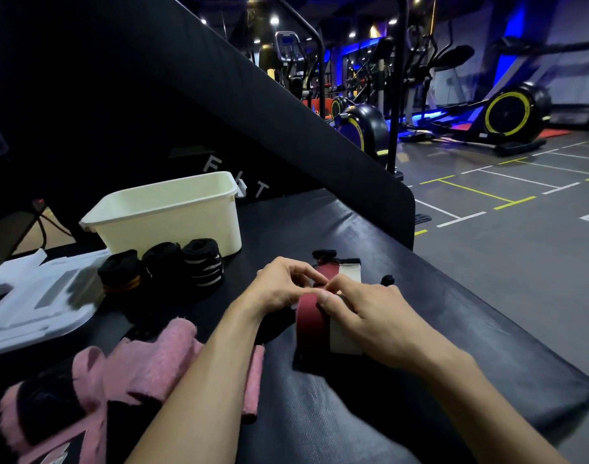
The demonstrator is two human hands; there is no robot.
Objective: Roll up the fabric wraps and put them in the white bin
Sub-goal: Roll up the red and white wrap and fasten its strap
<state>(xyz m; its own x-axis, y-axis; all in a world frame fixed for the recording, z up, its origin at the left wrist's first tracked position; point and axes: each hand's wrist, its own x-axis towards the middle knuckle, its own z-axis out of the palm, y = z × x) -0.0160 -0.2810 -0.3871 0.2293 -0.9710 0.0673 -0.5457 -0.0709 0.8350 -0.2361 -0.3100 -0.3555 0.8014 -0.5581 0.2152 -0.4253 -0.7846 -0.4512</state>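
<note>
**Operator:** Fabric wrap, a flat red-and-white striped band (311,316), lies on the black padded bench (437,316) right under my hands. My left hand (279,289) and right hand (363,313) both pinch its far portion between thumb and fingertips, curled tight on the cloth, turning the edge over to begin a roll.

**Observer:** How much is done?

**Operator:** I judge we are partway. Three rolled dark wraps stand side by side just in front of the white plastic bin (172,216): a black roll with orange trim (120,272), a plain black roll (162,262) and a black roll with white stripes (202,266). They look rolled, yet none is in the bin.

**Observer:** Is anything in the bin?

**Operator:** I cannot tell; its inside is mostly hidden from this angle.

**Observer:** What is left?

**Operator:** The striped band is barely started. A fuzzy pink-and-black wrap (125,373) lies loose near my left forearm, unrolled. After that, every roll goes into the bin. A white plastic lid (35,306) sits to the left of the rolls.
</note>
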